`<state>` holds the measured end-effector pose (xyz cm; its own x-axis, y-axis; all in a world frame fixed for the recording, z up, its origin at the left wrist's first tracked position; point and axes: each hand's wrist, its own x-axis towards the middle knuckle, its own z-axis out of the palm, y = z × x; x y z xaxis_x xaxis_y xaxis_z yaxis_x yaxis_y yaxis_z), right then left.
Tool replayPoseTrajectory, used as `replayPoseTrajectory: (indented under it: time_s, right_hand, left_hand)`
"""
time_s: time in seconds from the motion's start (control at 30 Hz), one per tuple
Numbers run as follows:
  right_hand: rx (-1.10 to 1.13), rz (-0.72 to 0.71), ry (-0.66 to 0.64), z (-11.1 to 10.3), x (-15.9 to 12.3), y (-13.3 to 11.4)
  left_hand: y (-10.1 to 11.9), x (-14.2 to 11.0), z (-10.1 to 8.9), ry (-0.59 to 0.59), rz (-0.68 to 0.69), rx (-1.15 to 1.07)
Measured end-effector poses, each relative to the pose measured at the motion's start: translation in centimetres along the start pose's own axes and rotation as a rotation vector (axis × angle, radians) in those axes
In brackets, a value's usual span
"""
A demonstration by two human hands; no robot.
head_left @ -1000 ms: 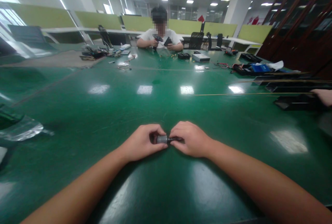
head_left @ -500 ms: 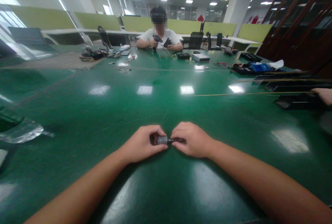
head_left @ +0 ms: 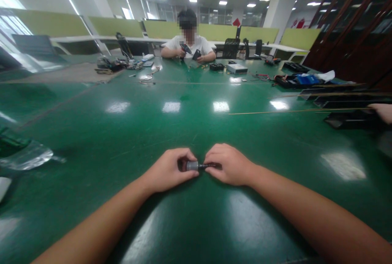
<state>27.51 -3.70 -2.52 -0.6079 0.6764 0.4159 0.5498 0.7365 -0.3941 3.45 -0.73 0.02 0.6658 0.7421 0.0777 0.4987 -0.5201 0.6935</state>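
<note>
In the head view, my left hand [head_left: 170, 171] grips a small grey cylinder [head_left: 192, 166] between thumb and fingers, low over the table. A thin dark shaft [head_left: 202, 167], which looks ridged, sticks out of the cylinder's right end. My right hand [head_left: 228, 165] pinches the far part of this shaft, fingers above and thumb below. A short length of shaft shows between the two hands. The cylinder's left end lies in shadow inside my left palm. Its exact kind I cannot make out.
A glossy green table [head_left: 171, 129] spreads around my hands. At left lies a clear plastic item [head_left: 27, 156]. Black trays [head_left: 346, 119] and thin rods [head_left: 275, 112] lie at right beside another person's hand [head_left: 382, 112]. A person [head_left: 188, 45] sits opposite, holding dark objects.
My right hand has shifted slightly right, and a little more of the dark shaft shows. My left hand stays almost still. The person opposite has tilted the objects they hold.
</note>
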Motion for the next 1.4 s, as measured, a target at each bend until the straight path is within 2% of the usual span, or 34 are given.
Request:
replayPoseTrajectory:
  time_s: [1.4]
  right_hand:
    - [-0.043,0.026,-0.065,-2.1,-0.6,0.4]
  left_hand:
    - [-0.1,-0.1,0.1,0.001,-0.035,0.022]
